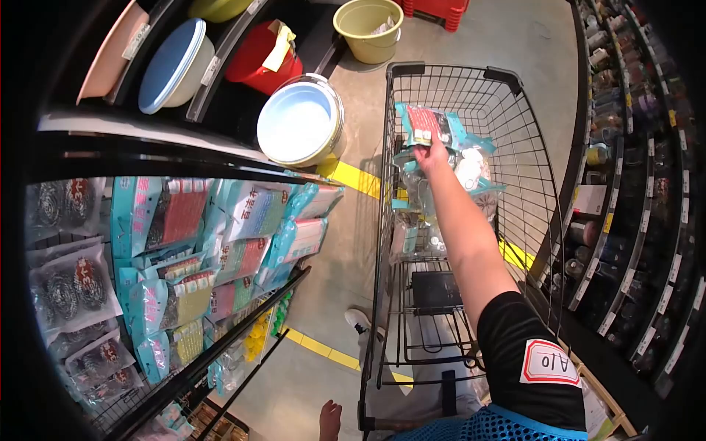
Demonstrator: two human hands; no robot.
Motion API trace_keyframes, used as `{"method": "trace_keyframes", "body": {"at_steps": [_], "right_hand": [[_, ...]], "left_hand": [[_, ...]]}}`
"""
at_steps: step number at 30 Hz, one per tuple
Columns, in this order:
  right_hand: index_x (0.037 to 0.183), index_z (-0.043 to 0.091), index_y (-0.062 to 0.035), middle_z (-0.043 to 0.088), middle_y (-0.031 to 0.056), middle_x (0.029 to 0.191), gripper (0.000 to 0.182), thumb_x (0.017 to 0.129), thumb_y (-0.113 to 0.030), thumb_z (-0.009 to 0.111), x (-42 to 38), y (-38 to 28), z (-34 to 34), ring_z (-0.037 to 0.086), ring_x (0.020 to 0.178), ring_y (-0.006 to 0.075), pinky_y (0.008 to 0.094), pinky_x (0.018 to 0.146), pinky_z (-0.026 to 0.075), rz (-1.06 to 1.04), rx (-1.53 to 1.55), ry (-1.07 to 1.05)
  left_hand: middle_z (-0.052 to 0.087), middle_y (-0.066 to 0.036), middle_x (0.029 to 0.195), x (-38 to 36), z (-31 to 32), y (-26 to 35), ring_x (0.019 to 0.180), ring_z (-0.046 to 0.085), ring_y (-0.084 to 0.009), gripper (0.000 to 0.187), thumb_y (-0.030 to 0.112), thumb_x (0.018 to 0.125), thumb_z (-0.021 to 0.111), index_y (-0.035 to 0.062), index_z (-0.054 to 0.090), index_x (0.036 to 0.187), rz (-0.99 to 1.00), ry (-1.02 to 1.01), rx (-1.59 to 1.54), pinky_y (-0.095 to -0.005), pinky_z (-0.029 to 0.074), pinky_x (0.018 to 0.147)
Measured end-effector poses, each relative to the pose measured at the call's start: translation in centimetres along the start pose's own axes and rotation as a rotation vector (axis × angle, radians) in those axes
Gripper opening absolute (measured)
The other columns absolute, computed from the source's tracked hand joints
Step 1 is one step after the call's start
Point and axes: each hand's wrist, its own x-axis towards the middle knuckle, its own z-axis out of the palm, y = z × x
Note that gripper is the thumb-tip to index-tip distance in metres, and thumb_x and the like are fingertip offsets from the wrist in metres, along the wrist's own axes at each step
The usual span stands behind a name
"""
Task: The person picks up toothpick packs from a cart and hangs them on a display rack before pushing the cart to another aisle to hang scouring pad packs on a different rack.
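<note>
My right hand [432,156] reaches into the black wire shopping cart [540,198], its fingers closed on the near edge of a teal packet with a red panel [425,123]. Below and beside that packet, several other clear and teal packages [472,167] lie in the cart. My left hand [330,417] hangs low at the bottom edge, left of the cart handle; its fingers look curled, and whether it holds anything is too small to tell.
Racks of teal cloth packets [254,209] and steel scrubbers [73,287] stand at the left. Basins [173,66] and buckets [301,121] sit beyond. A yellow-green bucket [368,33] is on the floor. Shelves of small goods [632,184] line the right.
</note>
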Motion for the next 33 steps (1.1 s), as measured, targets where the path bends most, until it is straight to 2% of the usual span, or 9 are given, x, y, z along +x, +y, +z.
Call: {"method": "trace_keyframes", "body": {"at_steps": [2, 5, 7, 11, 17, 21, 26, 30, 33], "right_hand": [[0.114, 0.055, -0.0083, 0.063, 0.0080, 0.104, 0.029, 0.092, -0.027, 0.057, -2.8, -1.1, 0.6, 0.062, 0.093, 0.0254, 0.0421, 0.083, 0.051, -0.028, 0.056, 0.026], [0.113, 0.055, -0.0071, 0.063, 0.0073, 0.104, 0.027, 0.092, -0.023, 0.057, -5.0, -3.2, -1.4, 0.062, 0.094, 0.0246, 0.0422, 0.082, 0.052, -0.008, -0.037, -0.204], [0.117, 0.053, -0.0142, 0.060, 0.0025, 0.114, 0.025, 0.094, -0.024, 0.054, -9.3, -4.9, -2.2, 0.058, 0.101, 0.0190, 0.0371, 0.086, 0.048, 0.014, -0.077, -0.306], [0.124, 0.047, -0.0122, 0.058, 0.0058, 0.119, 0.031, 0.094, -0.016, 0.051, -27.0, -7.5, -0.9, 0.057, 0.107, 0.0215, 0.0399, 0.090, 0.047, -0.141, -0.355, -0.314], [0.122, 0.047, -0.0074, 0.059, 0.0066, 0.116, 0.033, 0.090, -0.010, 0.054, -49.8, -4.9, -2.4, 0.058, 0.106, 0.0212, 0.0392, 0.089, 0.048, -0.157, -0.517, -0.658], [0.120, 0.050, -0.0035, 0.062, 0.0091, 0.109, 0.039, 0.084, -0.016, 0.059, -59.7, 3.0, -6.4, 0.063, 0.095, 0.0210, 0.0369, 0.084, 0.052, -0.023, -0.815, -0.650], [0.115, 0.054, -0.0028, 0.063, 0.0069, 0.103, 0.031, 0.086, -0.012, 0.059, -69.0, 13.7, -9.0, 0.061, 0.090, 0.0153, 0.0300, 0.079, 0.050, 0.225, -1.022, -0.841], [0.122, 0.050, 0.0014, 0.063, 0.0076, 0.104, 0.039, 0.088, -0.016, 0.059, -72.4, 15.8, -9.0, 0.060, 0.092, 0.0141, 0.0289, 0.079, 0.049, 0.190, -1.173, -0.944], [0.126, 0.048, -0.0007, 0.062, 0.0058, 0.103, 0.043, 0.089, -0.020, 0.058, -73.3, 14.7, -8.8, 0.057, 0.088, 0.0124, 0.0266, 0.078, 0.046, -0.212, -1.335, -1.041]], "left_hand": [[0.058, -0.016, 0.116, -0.7, 0.7, 2.6, 0.107, 0.056, -0.0245, 0.050, 0.025, 0.088, 0.060, -0.0001, 0.047, 0.128, 0.006, -0.061, -0.037, -0.0342, 0.045, 0.089], [0.060, -0.016, 0.113, -0.6, 0.6, 4.5, 0.104, 0.058, -0.0245, 0.047, 0.025, 0.088, 0.059, 0.0002, 0.049, 0.127, 0.101, -0.097, -0.049, -0.0341, 0.046, 0.088], [0.061, -0.016, 0.111, -0.3, 0.1, 4.8, 0.102, 0.059, -0.0242, 0.045, 0.025, 0.088, 0.059, 0.0011, 0.050, 0.126, 0.189, -0.109, -0.070, -0.0334, 0.047, 0.086], [0.062, -0.016, 0.110, 0.8, -1.2, 4.5, 0.100, 0.060, -0.0235, 0.044, 0.026, 0.088, 0.059, 0.0008, 0.052, 0.124, 0.379, -0.103, -0.125, -0.0328, 0.047, 0.086], [0.063, -0.014, 0.108, 5.4, -3.9, 0.8, 0.100, 0.060, -0.0223, 0.041, 0.025, 0.089, 0.059, 0.0005, 0.054, 0.121, 0.616, -0.037, -0.263, -0.0320, 0.046, 0.088], [0.056, -0.008, 0.123, -4.5, -12.1, 7.1, 0.111, 0.055, -0.0206, 0.044, 0.028, 0.094, 0.051, 0.0068, 0.045, 0.132, 0.589, -0.415, -0.768, -0.0338, 0.042, 0.094], [0.052, -0.006, 0.127, -11.5, -18.0, 7.8, 0.113, 0.052, -0.0182, 0.041, 0.020, 0.096, 0.047, 0.0069, 0.040, 0.134, 0.821, -0.811, -1.178, -0.0346, 0.042, 0.095], [0.053, -0.010, 0.126, -12.0, -18.2, 6.0, 0.112, 0.053, -0.0194, 0.043, 0.006, 0.090, 0.053, 0.0026, 0.040, 0.131, 0.923, -0.621, -1.075, -0.0345, 0.043, 0.096], [0.055, -0.009, 0.121, -11.8, -17.9, 5.7, 0.108, 0.055, -0.0190, 0.038, 0.006, 0.090, 0.052, 0.0021, 0.044, 0.127, 0.922, -0.463, -1.059, -0.0343, 0.045, 0.094]]}}
